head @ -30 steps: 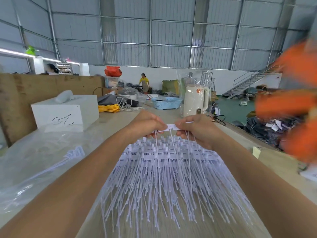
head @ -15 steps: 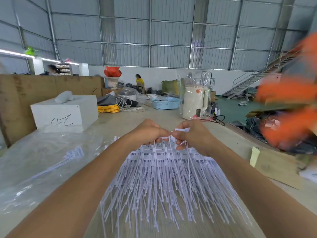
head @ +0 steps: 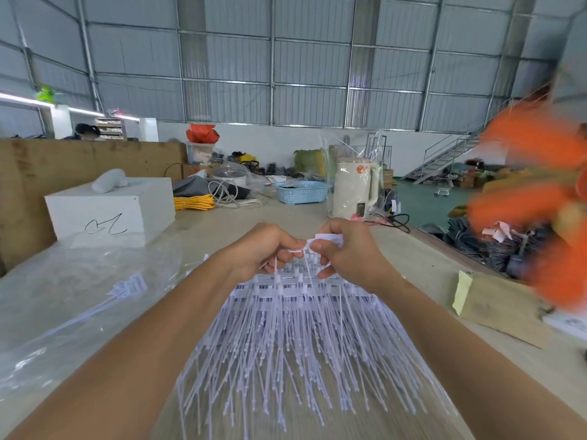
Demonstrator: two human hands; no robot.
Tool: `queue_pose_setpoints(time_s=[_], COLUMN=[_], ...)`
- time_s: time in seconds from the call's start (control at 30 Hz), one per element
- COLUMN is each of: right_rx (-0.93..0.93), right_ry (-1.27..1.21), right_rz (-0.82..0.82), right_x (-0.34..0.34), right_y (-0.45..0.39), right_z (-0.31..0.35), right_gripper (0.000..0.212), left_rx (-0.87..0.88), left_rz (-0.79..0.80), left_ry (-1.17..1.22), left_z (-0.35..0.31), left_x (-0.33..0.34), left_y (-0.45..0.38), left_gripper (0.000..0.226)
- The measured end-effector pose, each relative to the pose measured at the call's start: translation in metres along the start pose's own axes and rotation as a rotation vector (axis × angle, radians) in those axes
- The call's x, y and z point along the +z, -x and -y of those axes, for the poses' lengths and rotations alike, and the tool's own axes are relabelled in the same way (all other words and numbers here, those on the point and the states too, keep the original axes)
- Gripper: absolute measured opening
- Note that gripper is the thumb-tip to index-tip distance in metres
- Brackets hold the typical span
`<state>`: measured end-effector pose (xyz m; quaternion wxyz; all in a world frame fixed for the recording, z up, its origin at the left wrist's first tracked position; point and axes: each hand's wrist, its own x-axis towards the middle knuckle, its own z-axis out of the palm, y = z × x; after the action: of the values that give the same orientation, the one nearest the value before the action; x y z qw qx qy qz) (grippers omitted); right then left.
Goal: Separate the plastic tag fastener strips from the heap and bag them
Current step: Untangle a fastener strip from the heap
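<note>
Both hands, left hand (head: 266,250) and right hand (head: 344,249), pinch one fastener strip (head: 317,242) header, peeling it off heap (head: 295,338) on desk (head: 428,271).

Arms: both of your forearms are bare from the near edge of the view up to the wrists; no sleeve shows on either.
Left hand (head: 260,249): you wear no glove, ring, watch or band on it that can be seen.
Right hand (head: 346,249): likewise bare, with no glove; the wrist carries no strap or bracelet.
Fingers (head: 324,247): your nails look short and plain, though they are too small here to say more.
Markings: no tattoo, plaster or tape shows on either of your forearms.
Clothing: none of your clothing comes into the view.
</note>
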<state>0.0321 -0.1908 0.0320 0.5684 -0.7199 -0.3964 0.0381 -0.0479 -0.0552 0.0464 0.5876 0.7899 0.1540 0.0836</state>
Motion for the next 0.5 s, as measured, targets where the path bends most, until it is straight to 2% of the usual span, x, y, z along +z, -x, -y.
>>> queue_pose_setpoints(time_s=[0.1,0.27,0.4,0.5], right_rx=[-0.028,-0.141,-0.124,-0.059], right_ry=[0.033,0.176,0.186,0.196], right_rz=[-0.011,-0.020,-0.048,-0.129], right_x=[0.002,0.003,0.002,-0.011], right_y=[0.001,0.002,-0.002,-0.010], right_z=[-0.003,-0.004,-0.004,-0.007], right_gripper=[0.017,0.011,0.012,0.006], left_rx=[-0.051,-0.139,-0.126,-0.111], left_rz=[0.049,0.134,0.108,0.122], left_ry=[0.028,0.176,0.131,0.107], left_z=[0.002,0.007,0.002,0.001], left_x=[-0.002,-0.005,-0.004,-0.009], left_y=[-0.002,-0.006,-0.006,-0.003], left_gripper=[0.023,0.043,0.032,0.039])
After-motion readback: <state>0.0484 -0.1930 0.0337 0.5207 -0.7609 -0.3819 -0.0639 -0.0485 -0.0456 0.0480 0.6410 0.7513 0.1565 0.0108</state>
